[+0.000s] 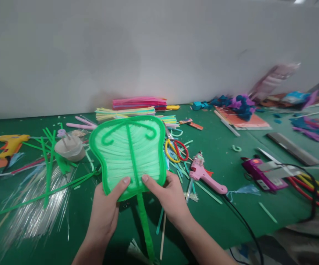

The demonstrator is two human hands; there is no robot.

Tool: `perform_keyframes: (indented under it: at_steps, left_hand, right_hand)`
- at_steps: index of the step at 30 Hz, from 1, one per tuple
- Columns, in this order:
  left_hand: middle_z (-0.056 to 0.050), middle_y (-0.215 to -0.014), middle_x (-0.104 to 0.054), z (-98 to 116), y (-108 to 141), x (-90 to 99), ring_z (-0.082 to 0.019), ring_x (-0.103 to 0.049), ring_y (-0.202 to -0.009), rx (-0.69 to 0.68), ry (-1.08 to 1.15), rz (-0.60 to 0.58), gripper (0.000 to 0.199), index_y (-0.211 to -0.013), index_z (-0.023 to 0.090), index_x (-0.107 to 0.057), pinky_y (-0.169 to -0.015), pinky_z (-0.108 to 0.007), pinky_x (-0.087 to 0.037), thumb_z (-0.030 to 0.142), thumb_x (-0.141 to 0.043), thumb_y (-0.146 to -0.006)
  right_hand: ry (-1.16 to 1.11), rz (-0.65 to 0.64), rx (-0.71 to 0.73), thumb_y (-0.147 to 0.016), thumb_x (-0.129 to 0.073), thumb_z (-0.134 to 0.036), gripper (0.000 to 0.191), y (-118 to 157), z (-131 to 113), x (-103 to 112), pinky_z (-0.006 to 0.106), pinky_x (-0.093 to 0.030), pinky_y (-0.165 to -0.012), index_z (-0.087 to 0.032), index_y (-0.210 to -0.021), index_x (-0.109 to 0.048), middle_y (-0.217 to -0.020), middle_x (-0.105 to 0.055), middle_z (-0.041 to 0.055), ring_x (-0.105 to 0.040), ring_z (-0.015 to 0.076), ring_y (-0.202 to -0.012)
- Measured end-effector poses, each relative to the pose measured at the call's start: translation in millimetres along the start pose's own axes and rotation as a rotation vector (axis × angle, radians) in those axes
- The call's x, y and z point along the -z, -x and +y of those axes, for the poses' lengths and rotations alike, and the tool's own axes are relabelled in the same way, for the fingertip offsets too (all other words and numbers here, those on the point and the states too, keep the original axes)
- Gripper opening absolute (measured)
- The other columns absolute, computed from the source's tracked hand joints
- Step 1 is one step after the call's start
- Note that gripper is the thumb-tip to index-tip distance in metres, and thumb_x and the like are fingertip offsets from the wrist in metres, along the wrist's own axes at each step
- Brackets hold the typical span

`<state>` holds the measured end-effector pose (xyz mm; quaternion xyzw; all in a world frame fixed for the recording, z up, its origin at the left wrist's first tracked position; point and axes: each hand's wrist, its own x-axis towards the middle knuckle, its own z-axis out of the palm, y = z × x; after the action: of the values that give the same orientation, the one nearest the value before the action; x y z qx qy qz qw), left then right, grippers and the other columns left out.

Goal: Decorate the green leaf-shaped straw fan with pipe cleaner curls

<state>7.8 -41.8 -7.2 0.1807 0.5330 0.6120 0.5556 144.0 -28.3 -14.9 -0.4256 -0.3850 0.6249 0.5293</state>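
Observation:
A green hand fan made of fuzzy pipe cleaners is held up over the table, its face toward me. Pale green strands fill it, with a darker green rim, a centre rib and two curled lines near the top. Its wrapped green handle points down toward me. My left hand grips the lower left edge, thumb on the front. At the lower right edge my right hand does the same, thumb pressed near the centre rib. The fingers behind the fan are partly hidden.
Right of the fan lie red-and-yellow scissors and a pink glue gun with a black cord. A yellow glue gun and a whitish cup are at left. Pipe cleaner bundles lie along the wall.

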Motion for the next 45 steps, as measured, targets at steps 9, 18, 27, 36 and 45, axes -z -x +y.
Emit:
perform_keyframes:
  at_steps: [9, 18, 27, 36, 45]
  left_hand:
    - [-0.012, -0.099, -0.078, -7, -1, 4.8, -0.029, -0.073, -0.093, -0.025, -0.065, -0.024, 0.056, -0.108, 0.011, -0.073, -0.086, -0.040, -0.059, 0.027, -0.090, -0.058]
    - [-0.013, -0.107, -0.076, -5, -1, 7.0, -0.031, -0.070, -0.101, 0.038, -0.114, -0.132, 0.055, -0.112, 0.012, -0.072, -0.092, -0.042, -0.056, 0.027, -0.088, -0.062]
    - [-0.012, -0.104, -0.077, -1, 1, -1.3, -0.031, -0.071, -0.100, -0.012, 0.056, -0.071, 0.068, -0.124, 0.013, -0.066, -0.094, -0.045, -0.055, 0.022, -0.088, -0.060]
    - [-0.006, -0.100, -0.078, -4, 2, -2.4, -0.025, -0.072, -0.095, -0.122, 0.074, 0.025, 0.059, -0.118, 0.017, -0.069, -0.090, -0.037, -0.058, 0.018, -0.087, -0.061]
    - [-0.002, -0.071, -0.074, -5, 4, -3.1, -0.017, -0.069, -0.064, -0.170, 0.011, 0.070, 0.033, -0.087, 0.013, -0.075, -0.065, -0.028, -0.060, 0.023, -0.088, -0.059]
  right_hand:
    - [0.044, 0.061, 0.021, -0.075, -0.076, -0.038, 0.026, 3, -2, -2, 0.034, -0.058, -0.073, -0.016, -0.088, -0.075, -0.087, -0.077, 0.0052, -0.070, 0.0222, -0.078]
    - [0.023, 0.038, 0.028, -0.074, -0.078, -0.039, 0.026, 0, -1, 2, 0.038, -0.059, -0.077, -0.018, -0.088, -0.075, -0.093, -0.077, 0.0053, -0.071, 0.0250, -0.085]
    - [-0.033, 0.000, 0.028, -0.073, -0.078, -0.040, 0.034, 7, 0, -6, 0.036, -0.056, -0.083, -0.020, -0.100, -0.069, -0.099, -0.075, 0.0061, -0.070, 0.0230, -0.092]
    - [-0.027, -0.026, -0.113, -0.071, -0.079, -0.039, 0.031, 14, 7, -19, 0.027, -0.055, -0.067, -0.018, -0.091, -0.065, -0.079, -0.073, 0.0023, -0.068, 0.0166, -0.073]
    - [-0.175, 0.042, -0.121, -0.070, -0.081, -0.038, 0.034, 17, 6, -28, 0.022, -0.054, -0.053, -0.020, -0.091, -0.062, -0.074, -0.069, -0.0021, -0.064, 0.0110, -0.056]
